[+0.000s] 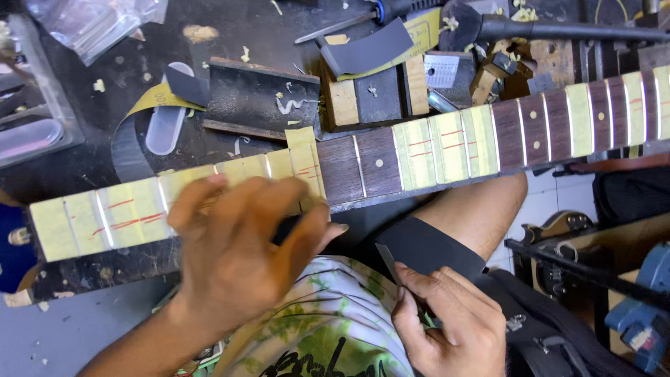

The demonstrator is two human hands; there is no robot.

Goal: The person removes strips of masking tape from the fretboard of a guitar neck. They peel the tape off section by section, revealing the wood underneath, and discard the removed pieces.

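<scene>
Looking along the long dark-wood guitar neck (377, 164) with metal frets and pale dot inlays – runs from lower left to upper right across the cluttered black workbench (91, 132), well supported along its length. Wears strips of yellowish masking tape (132, 213) with red pen marks between most frets, bare wood showing only in the middle and further right. Likely stiff and fairly heavy for its width, not prone to flex under pressure; best steadied by the edges or pressed flat from above, keeping off the tape, which looks thin and easy to lift or tear.

Moving to the left hand (234, 255): blurred, hovering on or just over the taped stretch, fingers bent and slightly spread, thumb curled under. Covers a small dark pad-like thing (286, 227) at the neck's near edge – cannot tell whether gripped or merely pressed, nor what it is.

Behind the middle of the neck, pale wooden blocks (342, 101) and dark sheets, apart from both hands.

Further right and lower, the right hand (450, 324) over the lap, fingers pinched narrow on a thin grey sliver (386, 255). Seems light and flimsy, possibly sharp-edged, so better pinched flat between thumb and forefinger, near its base
</scene>
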